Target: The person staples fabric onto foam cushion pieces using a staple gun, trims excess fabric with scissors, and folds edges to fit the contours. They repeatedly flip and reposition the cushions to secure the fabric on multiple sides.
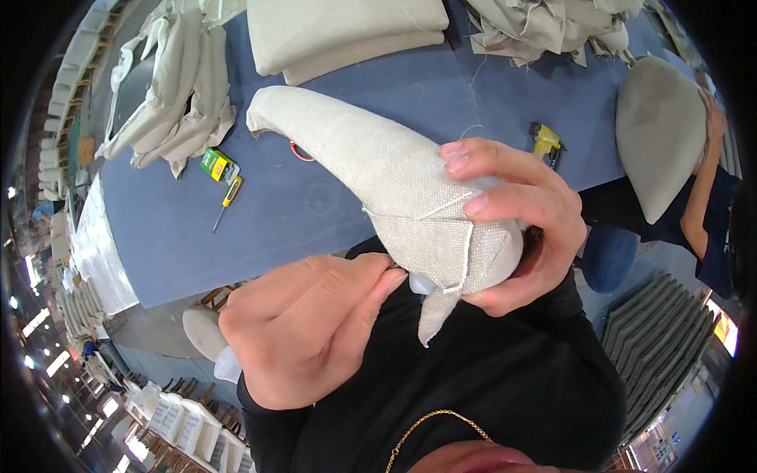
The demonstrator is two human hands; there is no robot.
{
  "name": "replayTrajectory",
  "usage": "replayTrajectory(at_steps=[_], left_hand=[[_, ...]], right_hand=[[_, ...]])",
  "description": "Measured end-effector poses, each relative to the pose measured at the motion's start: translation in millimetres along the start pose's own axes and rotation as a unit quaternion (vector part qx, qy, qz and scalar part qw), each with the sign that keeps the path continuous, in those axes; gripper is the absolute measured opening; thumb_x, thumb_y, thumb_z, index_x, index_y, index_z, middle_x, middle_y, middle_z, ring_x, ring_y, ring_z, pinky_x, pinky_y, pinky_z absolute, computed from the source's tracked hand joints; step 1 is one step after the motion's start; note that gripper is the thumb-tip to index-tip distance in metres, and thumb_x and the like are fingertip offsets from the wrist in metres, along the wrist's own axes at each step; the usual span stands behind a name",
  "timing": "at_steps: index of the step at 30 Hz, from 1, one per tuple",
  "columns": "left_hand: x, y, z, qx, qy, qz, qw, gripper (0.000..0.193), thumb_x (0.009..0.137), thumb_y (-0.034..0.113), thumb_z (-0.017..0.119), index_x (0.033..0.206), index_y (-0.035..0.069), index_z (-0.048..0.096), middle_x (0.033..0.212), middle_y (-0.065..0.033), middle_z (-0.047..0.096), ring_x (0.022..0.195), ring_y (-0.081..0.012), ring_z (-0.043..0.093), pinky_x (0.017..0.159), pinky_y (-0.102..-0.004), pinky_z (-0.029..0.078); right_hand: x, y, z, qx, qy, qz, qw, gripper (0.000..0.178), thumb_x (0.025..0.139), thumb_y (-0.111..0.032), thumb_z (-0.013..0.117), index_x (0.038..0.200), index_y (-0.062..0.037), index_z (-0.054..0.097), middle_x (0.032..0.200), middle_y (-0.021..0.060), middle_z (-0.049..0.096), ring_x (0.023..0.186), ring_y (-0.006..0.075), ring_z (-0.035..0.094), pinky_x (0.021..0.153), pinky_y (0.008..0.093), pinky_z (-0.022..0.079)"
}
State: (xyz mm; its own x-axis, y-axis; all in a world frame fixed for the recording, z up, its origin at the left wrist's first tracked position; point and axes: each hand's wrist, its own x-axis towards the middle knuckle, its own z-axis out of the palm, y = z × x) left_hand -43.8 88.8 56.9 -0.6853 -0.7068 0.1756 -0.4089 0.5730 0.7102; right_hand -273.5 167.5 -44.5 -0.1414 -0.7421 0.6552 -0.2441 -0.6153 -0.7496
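A padded, curved piece covered in beige woven fabric (355,146) is held up in front of my chest, its narrow end pointing to the far left. My right hand (536,205) wraps round its wide end, with fingers spread over the seams on top and the thumb beneath. At the lower edge of the wide end my left hand (307,327) is closed in a pinch. What lies between its fingertips is too small and hidden to name. Close to that pinch, a loose fabric flap (438,315) hangs down, and a bit of white material shows beside it.
On the blue-grey table (181,252) lie a yellow-handled screwdriver (232,193), a green packet (218,165), a yellow staple gun (546,142) and a partly hidden red loop (300,152). Padded covers (181,87) and folded fabric (347,35) stand behind. At right, a co-worker's hand (714,118) holds a beige panel (658,134).
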Motion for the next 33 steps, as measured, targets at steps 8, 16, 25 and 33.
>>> replayTrajectory(at_steps=[8,16,25,33], left_hand=[[5.0,-4.3,-11.7,0.024,-0.048,-0.010,0.998,0.013,0.081,0.002,0.090,0.092,-0.001,0.083,0.075,-0.0122,0.076,0.060,-0.0191,0.069,0.056,-0.0294,0.047],[7.3,-17.5,-15.3,-0.030,-0.037,-0.023,0.999,0.013,0.081,0.005,0.091,0.091,0.003,0.084,0.072,-0.0097,0.072,0.057,-0.0230,0.066,0.052,-0.0319,0.046],[-2.3,-41.0,-15.5,-0.112,-0.031,0.000,0.993,0.011,0.083,0.003,0.089,0.092,0.003,0.083,0.073,-0.0106,0.073,0.058,-0.0232,0.068,0.053,-0.0314,0.046],[-3.3,-47.0,-31.8,-0.084,-0.074,-0.033,0.993,0.009,0.084,0.002,0.087,0.092,0.001,0.082,0.074,-0.0115,0.074,0.060,-0.0240,0.068,0.056,-0.0311,0.048]], right_hand=[[4.2,-1.0,-3.2,0.023,-0.028,0.021,0.999,0.073,0.059,-0.008,0.100,0.126,0.0016,0.075,0.137,0.0253,0.070,0.126,0.0390,0.073,0.104,0.0446,0.059],[1.8,2.5,9.4,0.047,-0.007,0.019,0.999,0.074,0.061,-0.006,0.100,0.129,0.0049,0.072,0.134,0.0257,0.073,0.129,0.0403,0.072,0.110,0.0474,0.055],[6.0,1.8,17.2,0.040,-0.046,0.013,0.998,0.075,0.061,-0.005,0.100,0.130,0.0066,0.071,0.134,0.0256,0.074,0.131,0.0399,0.071,0.113,0.0489,0.054],[21.7,3.0,14.3,0.038,-0.089,0.001,0.995,0.071,0.065,-0.008,0.097,0.131,0.0007,0.073,0.131,0.0235,0.075,0.124,0.0421,0.073,0.110,0.0487,0.056]])
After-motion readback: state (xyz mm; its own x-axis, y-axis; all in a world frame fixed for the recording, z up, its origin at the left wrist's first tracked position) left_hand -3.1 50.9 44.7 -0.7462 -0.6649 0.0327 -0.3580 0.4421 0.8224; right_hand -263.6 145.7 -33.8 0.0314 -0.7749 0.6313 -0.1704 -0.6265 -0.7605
